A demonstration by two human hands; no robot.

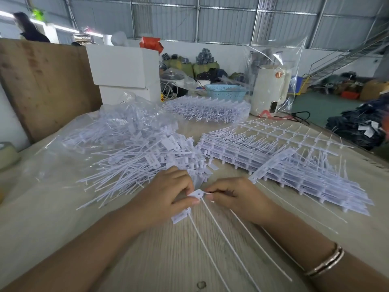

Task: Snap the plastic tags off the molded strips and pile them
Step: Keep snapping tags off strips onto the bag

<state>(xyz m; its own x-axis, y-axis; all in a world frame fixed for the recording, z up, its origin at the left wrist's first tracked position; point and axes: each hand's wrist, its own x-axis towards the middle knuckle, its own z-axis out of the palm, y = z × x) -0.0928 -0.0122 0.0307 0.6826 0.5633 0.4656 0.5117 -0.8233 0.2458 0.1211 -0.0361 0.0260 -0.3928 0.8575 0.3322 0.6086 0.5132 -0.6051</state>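
My left hand and my right hand meet at the table's middle, both pinching a white plastic tag whose thin tail runs toward me. More tags sit under my left hand, their tails trailing over the table. A loose pile of snapped tags lies left of and behind my left hand. To the right stands a stack of molded strips, with one strip lying aslant on top.
A bagged bundle of strips lies farther back, by a blue basket and a white appliance. White boxes and a wooden board stand back left. A tape roll sits at the left edge.
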